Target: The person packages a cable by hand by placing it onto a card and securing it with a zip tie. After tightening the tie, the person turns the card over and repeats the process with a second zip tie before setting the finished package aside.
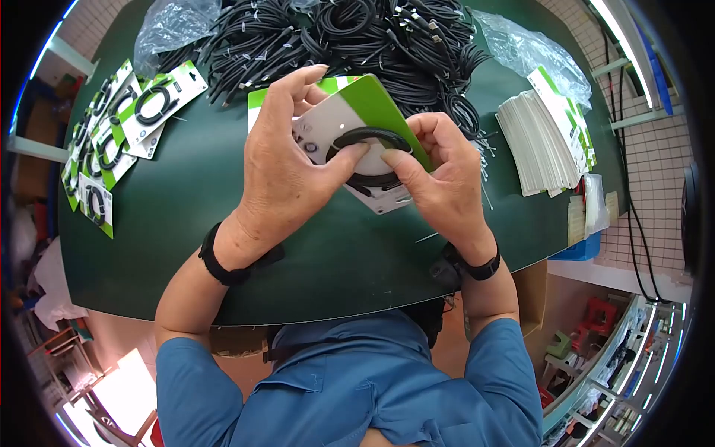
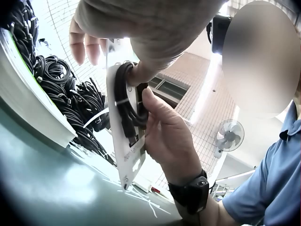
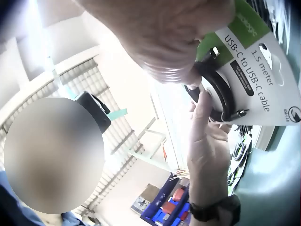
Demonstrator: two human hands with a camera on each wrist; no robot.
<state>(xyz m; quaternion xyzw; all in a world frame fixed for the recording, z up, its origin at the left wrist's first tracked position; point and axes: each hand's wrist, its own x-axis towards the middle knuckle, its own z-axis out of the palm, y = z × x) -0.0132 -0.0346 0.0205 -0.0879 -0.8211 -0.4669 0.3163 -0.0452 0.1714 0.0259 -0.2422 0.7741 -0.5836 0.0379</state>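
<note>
Left hand (image 1: 279, 160) and right hand (image 1: 450, 175) pinch the USB-C cable card (image 1: 370, 106). Both thumbs (image 1: 348, 159) press inside the coiled cable (image 1: 366, 135), seemingly to steady it.

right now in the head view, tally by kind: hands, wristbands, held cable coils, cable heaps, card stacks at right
Left hand and right hand: 2
Wristbands: 2
Held cable coil: 1
Cable heap: 1
Card stack: 1
Total: 7
</note>
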